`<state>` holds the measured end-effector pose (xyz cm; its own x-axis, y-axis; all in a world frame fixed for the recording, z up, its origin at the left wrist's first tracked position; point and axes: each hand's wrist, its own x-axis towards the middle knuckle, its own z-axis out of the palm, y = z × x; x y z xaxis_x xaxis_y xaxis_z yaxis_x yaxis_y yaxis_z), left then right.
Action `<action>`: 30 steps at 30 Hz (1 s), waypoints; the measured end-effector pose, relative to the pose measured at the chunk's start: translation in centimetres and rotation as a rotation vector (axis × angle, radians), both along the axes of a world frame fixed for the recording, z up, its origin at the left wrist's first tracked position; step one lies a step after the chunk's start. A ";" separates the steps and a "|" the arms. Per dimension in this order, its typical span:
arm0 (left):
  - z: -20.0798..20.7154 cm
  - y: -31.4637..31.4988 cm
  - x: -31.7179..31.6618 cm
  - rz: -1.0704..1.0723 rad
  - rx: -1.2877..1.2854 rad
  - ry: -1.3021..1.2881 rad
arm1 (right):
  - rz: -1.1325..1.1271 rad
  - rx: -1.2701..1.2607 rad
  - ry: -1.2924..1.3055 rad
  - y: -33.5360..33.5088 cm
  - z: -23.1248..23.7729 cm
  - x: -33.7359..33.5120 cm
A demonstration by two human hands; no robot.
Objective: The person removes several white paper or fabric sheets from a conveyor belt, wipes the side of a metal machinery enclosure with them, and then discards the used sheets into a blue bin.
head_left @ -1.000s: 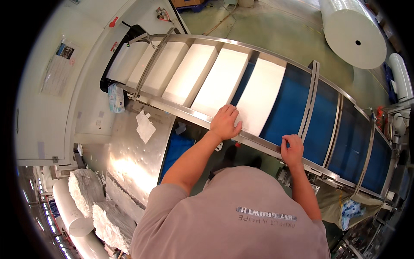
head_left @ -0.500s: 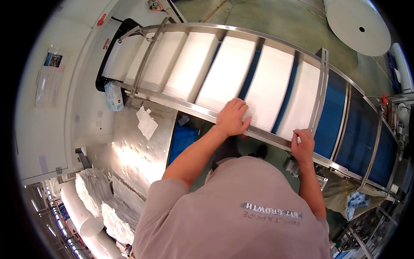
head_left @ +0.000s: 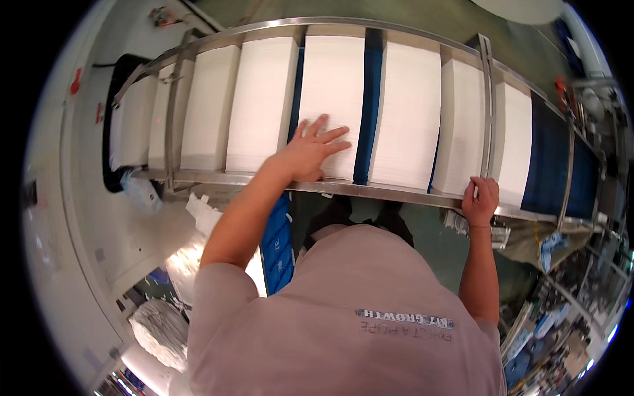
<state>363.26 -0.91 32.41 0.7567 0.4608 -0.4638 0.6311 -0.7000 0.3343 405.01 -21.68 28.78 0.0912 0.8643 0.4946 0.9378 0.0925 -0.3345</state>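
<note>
A row of white stacks of thin sheets, perhaps tissue or paper, lies across a conveyor with a blue belt [head_left: 373, 105]. My left hand [head_left: 310, 150] is open, its fingers spread over the near part of one white stack [head_left: 333, 72]. To its right lies another white stack [head_left: 406, 105], which neither hand touches. My right hand [head_left: 480, 201] is closed, its fingers curled over the conveyor's near metal rail [head_left: 396, 193], just below the upright crossbar. The palm side of that hand is hidden.
A metal crossbar [head_left: 487, 112] spans the belt on the right, and another crossbar [head_left: 173, 125] on the left. A white machine housing [head_left: 59, 218] stands at the left. Under the near rail is a blue crate [head_left: 277, 247]. A large white roll [head_left: 522, 8] shows at the far edge.
The white stacks have moved right, one now lying past the right crossbar. My left hand has gone from curled at the near rail to spread on a stack. The head view has turned.
</note>
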 end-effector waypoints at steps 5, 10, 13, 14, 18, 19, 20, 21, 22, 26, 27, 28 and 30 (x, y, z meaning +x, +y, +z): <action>-2.1 1.4 4.2 -0.239 0.045 -0.060 | -0.032 -0.023 -0.034 0.7 0.1 -0.6; -3.9 3.3 10.2 -0.273 0.056 -0.158 | -0.027 -0.020 -0.027 0.8 0.1 -0.4; -5.1 2.0 13.3 -0.255 0.037 -0.255 | -0.022 -0.013 -0.007 0.8 0.4 -0.5; -5.5 1.6 14.5 -0.257 0.046 -0.282 | -0.019 -0.015 -0.002 0.9 0.4 -0.5; -5.7 0.3 18.9 -0.267 0.038 -0.309 | 0.165 -0.184 0.025 0.9 2.1 -1.0; -5.5 0.2 20.4 -0.264 0.033 -0.312 | 0.262 -0.302 0.047 1.1 2.6 -1.6; -5.4 0.1 22.0 -0.264 0.035 -0.317 | 0.356 -0.417 0.068 1.5 3.1 -2.5; -5.5 -0.3 23.4 -0.263 0.032 -0.318 | 0.336 -0.538 -0.004 1.6 3.7 -3.4; -5.7 -0.9 24.6 -0.266 0.019 -0.312 | 0.312 -0.665 -0.065 1.5 4.3 -4.3; -5.7 -2.0 29.5 -0.273 0.013 -0.293 | 0.125 -1.224 -0.300 2.9 6.1 -3.0; -5.5 -2.1 30.4 -0.293 0.020 -0.268 | 0.147 -1.254 -0.292 2.6 7.2 -2.8; -5.3 -2.4 31.0 -0.304 0.024 -0.240 | 0.179 -1.286 -0.286 2.2 8.5 -2.5; -5.5 -2.9 31.8 -0.295 0.060 -0.249 | 0.235 -0.924 -0.039 0.4 12.0 -0.4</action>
<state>395.04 -3.84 26.93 0.9468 0.2268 -0.2283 0.3042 -0.8623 0.4049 404.56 -21.30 40.74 -0.1371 0.9090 -0.3936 0.9410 -0.0045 -0.3383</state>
